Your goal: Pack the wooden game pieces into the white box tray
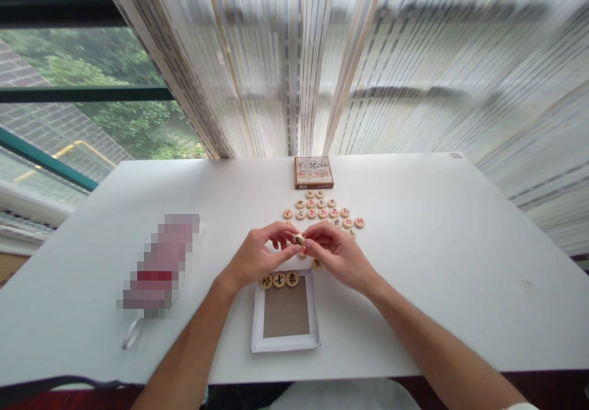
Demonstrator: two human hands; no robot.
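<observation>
A round wooden Chinese chess piece [298,240] with a black character is pinched between the fingertips of my left hand [263,251] and my right hand [339,251]. Both hands hover over the table, just beyond an open white box tray [258,321]. Along the tray's far side lie three black-marked pieces [279,280] in a row. Another black-marked piece [317,264] sits near the tray's far right corner, partly behind my right hand. Beyond my hands, several red-marked and black-marked pieces [334,213] are spread on the table; my fingers hide some of them.
A printed Chinese chess box cover [313,172] lies at the back of the white table [437,232]. To the left is a pixelated pinkish object [159,263] with a pale strap [131,334]. Striped curtains [294,60] and a window [115,121] border the far side.
</observation>
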